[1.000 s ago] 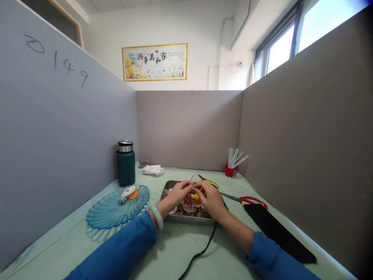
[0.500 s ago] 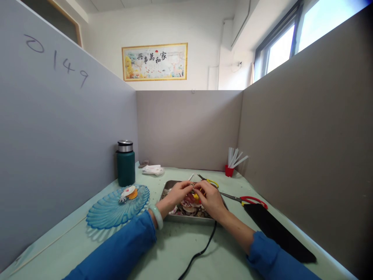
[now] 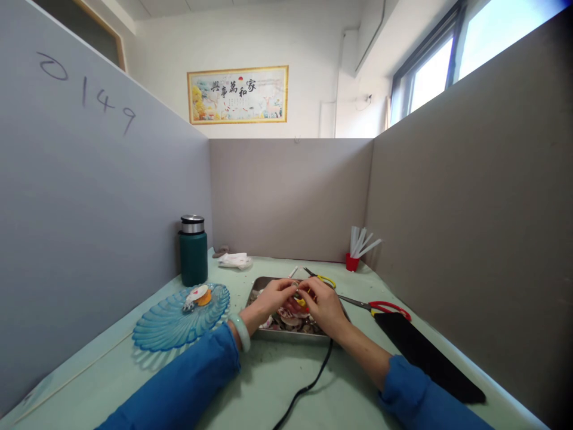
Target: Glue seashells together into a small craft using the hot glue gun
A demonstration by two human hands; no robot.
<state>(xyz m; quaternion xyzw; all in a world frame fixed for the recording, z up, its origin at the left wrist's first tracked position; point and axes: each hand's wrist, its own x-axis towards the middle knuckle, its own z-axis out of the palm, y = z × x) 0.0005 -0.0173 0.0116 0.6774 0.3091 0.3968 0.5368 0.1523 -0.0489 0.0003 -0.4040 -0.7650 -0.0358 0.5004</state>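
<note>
Both my hands meet over a shallow metal tray [image 3: 264, 280] filled with several shells and small pieces. My left hand [image 3: 273, 298] has its fingers curled and pinched round a small item I cannot make out. My right hand [image 3: 323, 306] is closed on a small tool with a yellow part [image 3: 302, 301] showing between the fingers. The fingertips of the two hands touch above the tray's middle. A pale bangle [image 3: 242, 332] sits on my left wrist, and both sleeves are blue.
A blue shell-shaped glass plate [image 3: 170, 325] with small pieces lies left of the tray, a green flask [image 3: 193, 251] behind it. Yellow-handled scissors [image 3: 323, 278], red-handled scissors [image 3: 380, 307], a black flat case [image 3: 425, 357], a red cup of white sticks [image 3: 353, 258] and a black cable [image 3: 308, 385] lie around.
Almost nothing: my hands stay together over the tray, with only slight shifts of the fingers.
</note>
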